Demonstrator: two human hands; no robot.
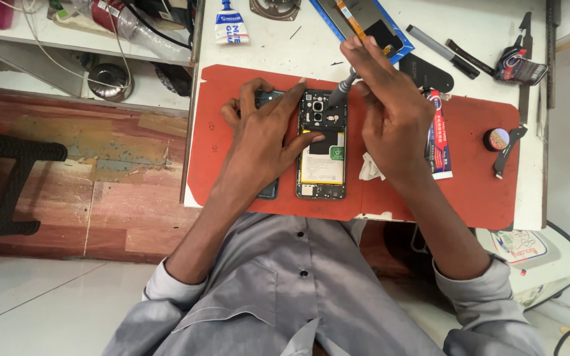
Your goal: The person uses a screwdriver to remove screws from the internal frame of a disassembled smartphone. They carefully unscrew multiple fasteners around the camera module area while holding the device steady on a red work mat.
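An opened phone [322, 165] with its back off lies on a red mat [476, 191], showing a pale battery and dark circuit parts. My left hand [265, 135] rests flat beside it, thumb pressing the phone's middle, fingers over a dark teal back cover [268, 99]. My right hand [390, 112] grips a grey screwdriver [342, 87], its tip down on the phone's upper part near the camera.
A glue tube [438, 142] and white tissue [369, 168] lie right of the phone. A small round tin [496, 138], tweezers [509, 148], a marker [441, 51], a white tube [231, 25] and a phone screen panel [364, 23] sit on the white table. Floor lies left.
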